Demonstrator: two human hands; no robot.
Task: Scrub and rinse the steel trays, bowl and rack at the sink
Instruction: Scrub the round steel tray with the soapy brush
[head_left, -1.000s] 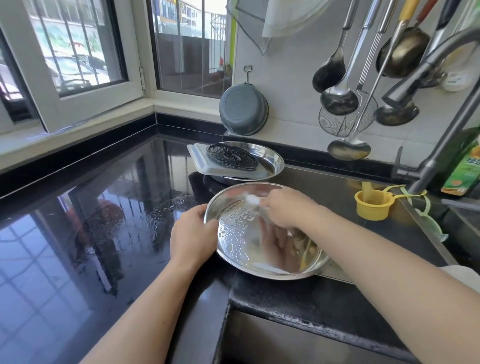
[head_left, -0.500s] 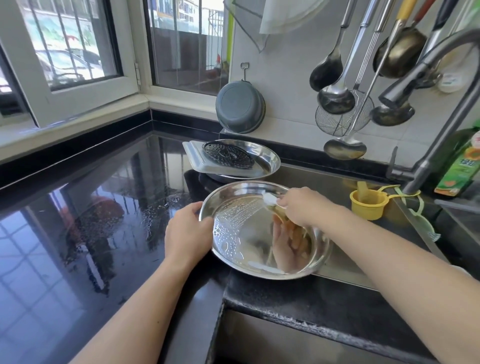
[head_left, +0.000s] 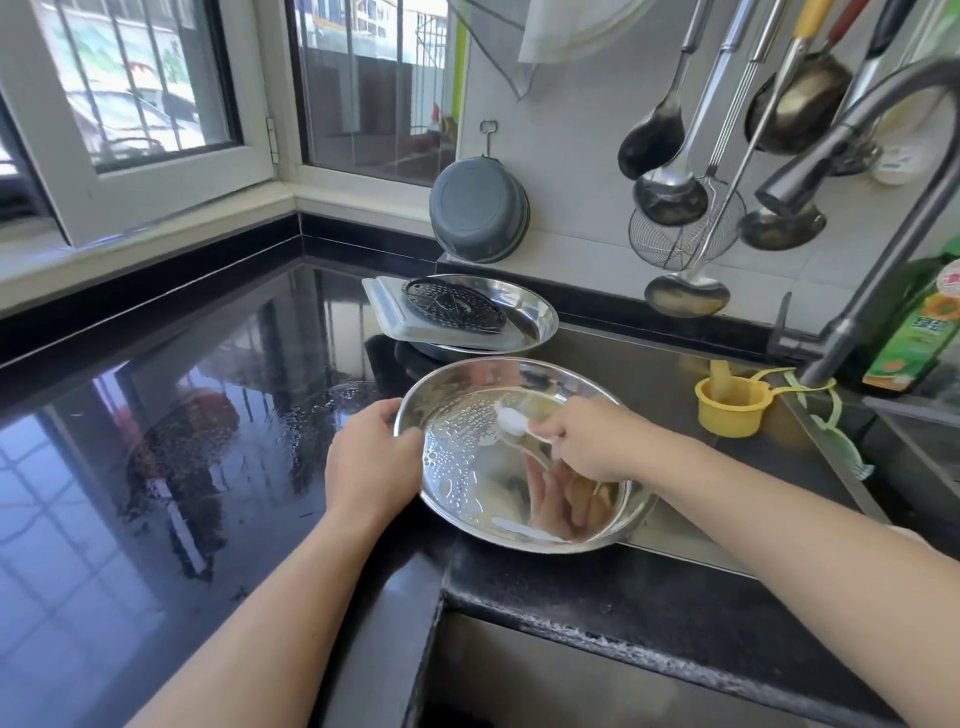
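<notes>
On the tabletop (head_left: 156, 467) edge by the sink, I see my left hand (head_left: 371, 462) gripping the tilted steel tray (head_left: 467, 467) by its rim, right hand (head_left: 587, 441) pinching what looks like a white scrubber (head_left: 511, 418). Soapy rim: it could slip and clatter down.

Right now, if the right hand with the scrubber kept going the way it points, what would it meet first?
Probably the left hand, which grips the tray rim. The right hand points the white scrubber leftward across the wet tray, so its far rim and those fingers come first; depth is uncertain.
</notes>
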